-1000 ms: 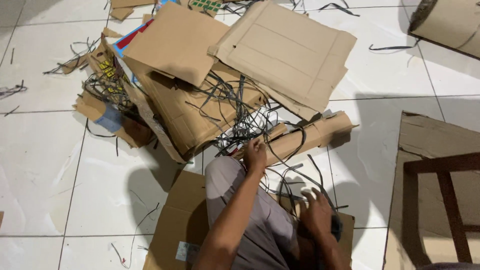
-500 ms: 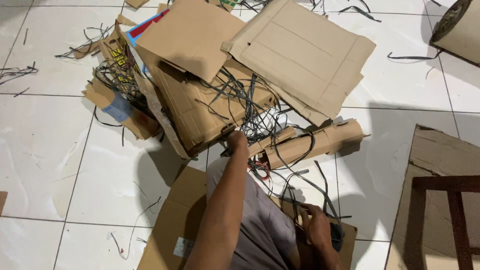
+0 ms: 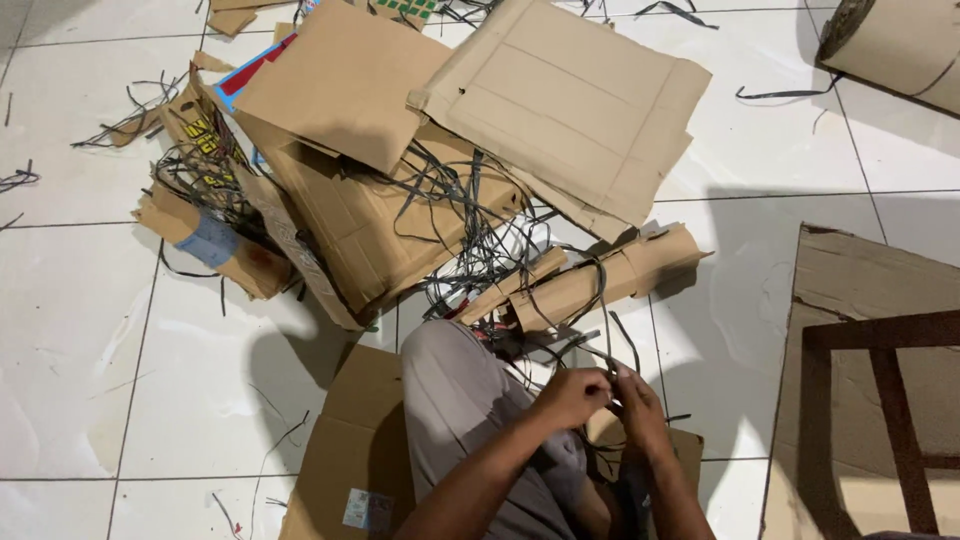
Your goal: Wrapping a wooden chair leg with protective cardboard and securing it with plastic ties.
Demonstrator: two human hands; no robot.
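Both hands have come together above the person's lap. A second ago the left hand [image 3: 572, 397] was stretched forward into the strap tangle; now it has drawn back beside the right hand [image 3: 640, 405]. Both are closed around thin dark plastic straps [image 3: 605, 330], which run up from the fingers toward the folded cardboard piece [image 3: 600, 280] just beyond the hands. Further beyond that piece lies the heap of flattened cardboard [image 3: 400, 200]. The hands appear to be gathering or twisting pulled straps.

The cardboard roll [image 3: 900, 45] is cut off at the top right edge; the hands' fingertips hide among dark straps [image 3: 600, 350].
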